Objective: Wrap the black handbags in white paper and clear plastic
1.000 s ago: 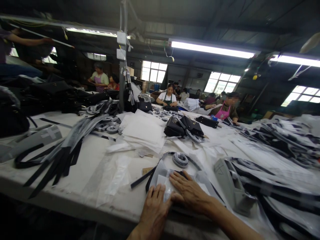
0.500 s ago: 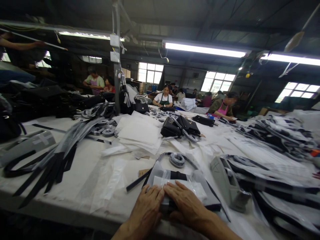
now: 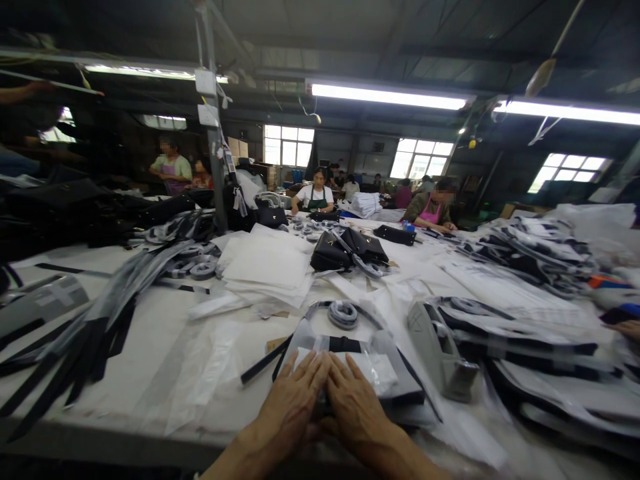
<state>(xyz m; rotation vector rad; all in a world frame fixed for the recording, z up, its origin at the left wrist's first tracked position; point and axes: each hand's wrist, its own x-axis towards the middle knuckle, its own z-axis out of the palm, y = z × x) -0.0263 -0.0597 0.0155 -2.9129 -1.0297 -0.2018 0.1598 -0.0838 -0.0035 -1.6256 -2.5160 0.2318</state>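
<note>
In front of me lies a handbag (image 3: 407, 375) wrapped in translucent film, with a white packet (image 3: 381, 371) on top. My left hand (image 3: 299, 393) rests flat on its left part, fingers stretched out. Beside it, fingertips nearly touching the left ones, my right hand (image 3: 353, 397) lies stretched over the packet. Both thumbs point inward, partly hidden under the palms. A coiled, wrapped strap (image 3: 343, 313) sits just beyond the bag, inside the curve of its handle. To the left a black strip (image 3: 265, 360) sticks out.
A grey tape dispenser (image 3: 440, 350) stands right of the bag, beside a stack of wrapped bags (image 3: 560, 393). White sheets (image 3: 267, 263) and black handbags (image 3: 350, 250) lie farther back. Wrapped straps (image 3: 95, 327) spread at left. A metal post (image 3: 215, 160) rises from the table. Co-workers sit beyond.
My view has shifted slightly, so the scene sits further left. My right hand has straightened and its fingers now point forward, close beside the left. The bag stays in place.
</note>
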